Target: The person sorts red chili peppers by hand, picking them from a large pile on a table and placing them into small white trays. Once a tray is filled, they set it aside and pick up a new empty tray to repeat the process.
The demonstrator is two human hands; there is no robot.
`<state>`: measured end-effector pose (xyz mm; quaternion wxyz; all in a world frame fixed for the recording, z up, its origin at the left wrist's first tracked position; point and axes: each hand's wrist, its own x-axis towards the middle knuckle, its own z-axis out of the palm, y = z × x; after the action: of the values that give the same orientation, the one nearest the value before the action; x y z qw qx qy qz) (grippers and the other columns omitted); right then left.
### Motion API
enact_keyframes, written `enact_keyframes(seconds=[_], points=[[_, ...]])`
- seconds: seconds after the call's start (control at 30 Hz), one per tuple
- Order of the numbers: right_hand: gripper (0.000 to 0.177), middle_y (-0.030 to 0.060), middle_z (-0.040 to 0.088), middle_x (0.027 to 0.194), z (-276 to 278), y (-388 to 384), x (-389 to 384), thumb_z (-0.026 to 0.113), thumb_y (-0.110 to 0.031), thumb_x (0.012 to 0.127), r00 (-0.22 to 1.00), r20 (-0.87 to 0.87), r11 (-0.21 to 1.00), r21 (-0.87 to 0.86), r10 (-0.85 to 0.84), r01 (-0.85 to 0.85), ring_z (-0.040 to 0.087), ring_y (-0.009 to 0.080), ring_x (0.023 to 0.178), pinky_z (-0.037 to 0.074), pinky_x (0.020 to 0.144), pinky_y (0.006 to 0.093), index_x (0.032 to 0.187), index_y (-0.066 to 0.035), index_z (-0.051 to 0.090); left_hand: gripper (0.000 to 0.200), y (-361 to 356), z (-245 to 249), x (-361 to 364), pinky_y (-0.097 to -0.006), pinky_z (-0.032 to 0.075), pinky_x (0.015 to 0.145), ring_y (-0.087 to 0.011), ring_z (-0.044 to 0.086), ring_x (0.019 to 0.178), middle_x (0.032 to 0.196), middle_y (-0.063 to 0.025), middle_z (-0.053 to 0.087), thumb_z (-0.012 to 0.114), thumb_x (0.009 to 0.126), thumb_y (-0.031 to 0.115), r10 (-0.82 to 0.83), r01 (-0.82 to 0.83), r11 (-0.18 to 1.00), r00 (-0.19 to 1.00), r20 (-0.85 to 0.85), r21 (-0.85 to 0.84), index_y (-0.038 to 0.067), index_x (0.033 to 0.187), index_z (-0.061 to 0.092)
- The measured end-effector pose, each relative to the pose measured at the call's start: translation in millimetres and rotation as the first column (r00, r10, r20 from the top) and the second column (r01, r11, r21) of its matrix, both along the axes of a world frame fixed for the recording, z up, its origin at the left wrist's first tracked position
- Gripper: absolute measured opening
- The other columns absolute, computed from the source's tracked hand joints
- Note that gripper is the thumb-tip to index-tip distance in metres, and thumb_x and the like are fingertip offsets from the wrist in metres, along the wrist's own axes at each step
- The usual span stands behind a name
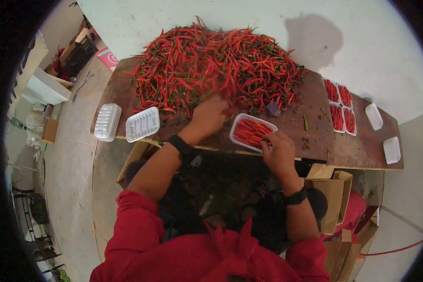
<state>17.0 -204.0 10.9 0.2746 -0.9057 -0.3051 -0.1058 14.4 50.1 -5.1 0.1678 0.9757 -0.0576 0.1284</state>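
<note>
A large heap of red chili peppers (174,66) with green stems lies on the brown table. My left hand (209,116) reaches to the heap's front edge; its fingers are smeared by motion, and the peppers just beyond are blurred too. Between my hands sits a white plastic tray (233,136) filled with red chili peppers (251,131) laid lengthwise. My right hand (279,152) is closed at the tray's right end, thumb at the near rim and fingers curled over the corner and the pepper ends.
Stacked white trays (107,123) and another tray (142,124) lie at left. Several filled trays (337,118) stand at right, beyond a purple scrap (273,109) and a green chili (305,123). Two trays (374,116) lie farther right. Cardboard boxes (331,197) stand below the table.
</note>
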Motion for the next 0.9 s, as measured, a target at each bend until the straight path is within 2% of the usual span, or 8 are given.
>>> enact_keyframes(seconds=[0.2, 0.27, 0.3, 0.37, 0.47, 0.7, 0.83, 0.9], points=[[0.017, 0.0117, 0.061, 0.086, 7.8, 13.2, -6.2, 0.067, -0.011, 0.073, 1.0, 0.016, 0.997, 0.071, -0.016, 0.015, 0.059, 0.0328, 0.082, 0.047, 0.072, 0.0405, 0.089, -0.007, 0.064, 0.024, 0.5, 22.2, -18.9, -0.0417, 0.048, 0.074, -0.0336, 0.058, 0.087, 0.092, -0.0137, 0.059, 0.064, 0.074, 0.016, -0.053, 0.061, 0.993, 0.995, 0.083, -0.099, 0.007, 0.096, 0.059], [0.02, 0.0115, 0.061, 0.086, 9.9, 20.1, -10.2, 0.067, -0.01, 0.073, 0.999, 0.034, 0.995, 0.098, -0.013, 0.01, 0.059, 0.0329, 0.083, 0.047, 0.072, 0.0409, 0.092, -0.006, 0.064, 0.021, -5.0, 37.9, -30.3, -0.0405, 0.048, 0.075, -0.0338, 0.059, 0.086, 0.09, -0.0143, 0.061, 0.064, 0.075, 0.016, -0.218, 0.197, 0.967, 0.968, -0.127, -0.163, 0.004, 0.092, 0.06], [0.021, 0.0115, 0.062, 0.087, 13.7, 23.9, -13.8, 0.067, -0.009, 0.073, 0.997, 0.052, 0.989, 0.134, 0.048, -0.055, 0.059, 0.0327, 0.083, 0.047, 0.072, 0.0406, 0.093, -0.006, 0.064, 0.021, -7.0, 39.8, -35.9, -0.0405, 0.048, 0.075, -0.0338, 0.059, 0.086, 0.09, -0.0143, 0.061, 0.064, 0.075, 0.016, -0.22, 0.198, 0.967, 0.967, -0.126, -0.163, 0.004, 0.092, 0.06], [0.022, 0.0116, 0.062, 0.088, 14.6, 27.2, -20.6, 0.067, -0.008, 0.072, 0.992, 0.073, 0.979, 0.167, 0.103, -0.114, 0.06, 0.0324, 0.084, 0.048, 0.072, 0.0404, 0.094, -0.006, 0.064, 0.018, -10.9, 41.4, -46.9, -0.0394, 0.048, 0.074, -0.0329, 0.06, 0.085, 0.086, -0.0146, 0.062, 0.063, 0.076, 0.016, -0.435, 0.373, 0.887, 0.872, -0.223, -0.27, 0.004, 0.089, 0.062], [0.021, 0.0128, 0.062, 0.088, 7.1, 28.4, -33.1, 0.067, -0.007, 0.072, 0.955, -0.065, 0.952, 0.123, 0.289, -0.28, 0.06, 0.0327, 0.082, 0.048, 0.07, 0.0396, 0.092, -0.006, 0.064, 0.017, -13.0, 45.7, -56.9, -0.0386, 0.048, 0.074, -0.0317, 0.061, 0.085, 0.086, -0.0139, 0.062, 0.062, 0.077, 0.015, -0.503, 0.4, 0.849, 0.813, -0.294, -0.346, 0.004, 0.09, 0.063], [0.02, 0.0149, 0.064, 0.084, -6.2, 29.6, -44.7, 0.065, -0.008, 0.076, 0.905, -0.289, 0.934, 0.269, 0.31, -0.234, 0.062, 0.0258, 0.071, 0.048, 0.064, 0.0332, 0.096, -0.002, 0.065, 0.016, -9.4, 50.6, -56.0, -0.0354, 0.048, 0.074, -0.0263, 0.062, 0.082, 0.083, -0.0112, 0.063, 0.062, 0.077, 0.013, -0.49, 0.364, 0.827, 0.84, -0.234, -0.428, 0.003, 0.089, 0.063], [0.019, 0.0157, 0.064, 0.081, -10.7, 27.5, -44.8, 0.065, -0.009, 0.077, 0.867, -0.399, 0.936, 0.302, 0.297, -0.182, 0.062, 0.0226, 0.069, 0.047, 0.064, 0.0316, 0.094, 0.0, 0.065, 0.015, -18.3, 51.9, -56.7, -0.031, 0.047, 0.073, -0.0166, 0.061, 0.08, 0.084, -0.0065, 0.063, 0.062, 0.08, 0.013, -0.479, 0.24, 0.779, 0.824, -0.302, -0.579, 0.001, 0.089, 0.062], [0.019, 0.0176, 0.064, 0.083, -11.1, 27.9, -46.8, 0.065, -0.014, 0.077, 0.86, -0.426, 0.936, 0.319, 0.281, -0.148, 0.062, 0.0294, 0.076, 0.048, 0.067, 0.0367, 0.092, -0.001, 0.066, 0.015, -22.8, 44.1, -56.8, -0.0289, 0.047, 0.072, -0.0129, 0.059, 0.079, 0.084, -0.0044, 0.063, 0.062, 0.08, 0.013, -0.461, 0.207, 0.778, 0.83, -0.315, -0.593, 0.001, 0.09, 0.061]])
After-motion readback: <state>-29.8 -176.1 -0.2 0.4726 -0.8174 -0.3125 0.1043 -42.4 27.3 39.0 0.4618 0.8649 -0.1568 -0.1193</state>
